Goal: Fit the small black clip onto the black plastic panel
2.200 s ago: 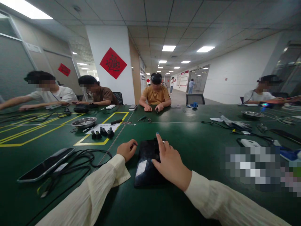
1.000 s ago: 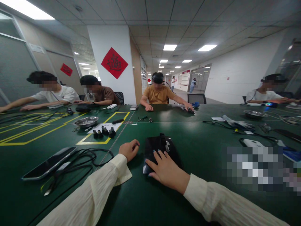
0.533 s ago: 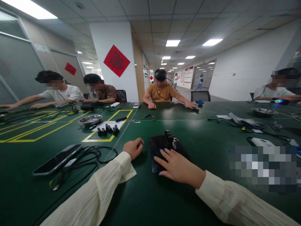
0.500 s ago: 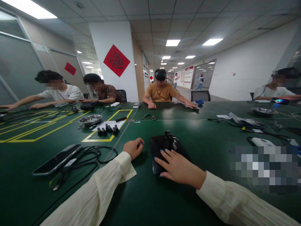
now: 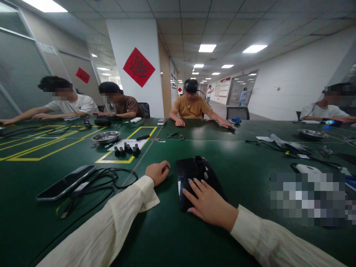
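My right hand (image 5: pixel 210 204) lies on the near part of a glossy black panel (image 5: pixel 187 171), its fingers stretched out and spread. The panel has rounded corners and rests on the green table. A black bracket-like piece (image 5: pixel 200 165) stands on its far half, with small pale marks beside it. Left of the panel, apart from it, my left hand (image 5: pixel 157 173) rests on the table with curled fingers. Whether anything is inside those fingers is hidden. Both forearms wear cream sleeves.
A phone (image 5: pixel 66 182) and a coiled black cable (image 5: pixel 111 177) lie left of my left arm. Farther off are a metal bowl (image 5: pixel 106 137) and several black cylindrical parts (image 5: pixel 128 149). A co-worker (image 5: pixel 190 105) sits opposite. Cables and a white device (image 5: pixel 311 169) lie right.
The view has tilted slightly. My right hand has shifted a little toward me on the panel, and a bright reflection now shows at the panel's left edge. My left hand stays curled.
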Action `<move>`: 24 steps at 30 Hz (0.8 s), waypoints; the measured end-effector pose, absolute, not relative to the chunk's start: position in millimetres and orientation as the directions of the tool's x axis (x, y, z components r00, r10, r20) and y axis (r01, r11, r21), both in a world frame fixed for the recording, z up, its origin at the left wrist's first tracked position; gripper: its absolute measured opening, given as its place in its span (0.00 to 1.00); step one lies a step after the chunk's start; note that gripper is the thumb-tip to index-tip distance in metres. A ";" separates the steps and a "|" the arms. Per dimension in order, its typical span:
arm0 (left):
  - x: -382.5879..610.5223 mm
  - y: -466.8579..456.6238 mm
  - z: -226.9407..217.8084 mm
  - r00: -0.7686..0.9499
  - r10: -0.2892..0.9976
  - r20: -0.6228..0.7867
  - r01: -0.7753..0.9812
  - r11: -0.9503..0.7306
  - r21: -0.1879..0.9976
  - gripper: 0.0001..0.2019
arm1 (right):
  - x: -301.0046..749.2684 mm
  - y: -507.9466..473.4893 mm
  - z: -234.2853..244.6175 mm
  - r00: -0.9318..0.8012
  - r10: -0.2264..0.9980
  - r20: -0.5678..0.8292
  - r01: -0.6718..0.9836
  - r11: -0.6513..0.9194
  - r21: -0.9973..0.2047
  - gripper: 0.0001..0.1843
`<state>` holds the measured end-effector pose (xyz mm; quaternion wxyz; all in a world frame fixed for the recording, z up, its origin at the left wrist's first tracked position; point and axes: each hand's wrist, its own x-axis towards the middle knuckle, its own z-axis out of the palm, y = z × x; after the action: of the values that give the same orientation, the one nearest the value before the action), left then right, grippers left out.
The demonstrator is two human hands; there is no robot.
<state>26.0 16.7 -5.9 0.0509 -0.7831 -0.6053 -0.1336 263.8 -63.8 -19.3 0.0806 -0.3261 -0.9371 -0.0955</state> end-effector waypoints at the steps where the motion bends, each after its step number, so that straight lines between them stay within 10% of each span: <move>1: 26.4 16.8 -5.7 0.229 0.935 0.270 0.962 -0.259 0.083 0.12 | 262.0 -64.2 -19.1 -0.772 0.599 0.213 0.629 0.768 0.119 0.31; 10: 28.1 16.4 -2.7 0.210 0.945 0.250 0.963 -0.245 0.116 0.12 | 236.7 -68.7 -0.5 -0.672 0.720 0.170 0.714 0.692 -0.108 0.36; 24: 28.8 14.3 0.9 0.198 0.954 0.224 0.973 -0.219 0.071 0.13 | 230.5 -41.9 -3.1 -0.657 0.730 0.188 0.724 0.680 -0.116 0.33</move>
<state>28.8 14.3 0.9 0.0430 -0.7728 -0.6236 -0.1100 230.5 -41.9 -3.1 0.1102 -0.3995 -0.9100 0.0154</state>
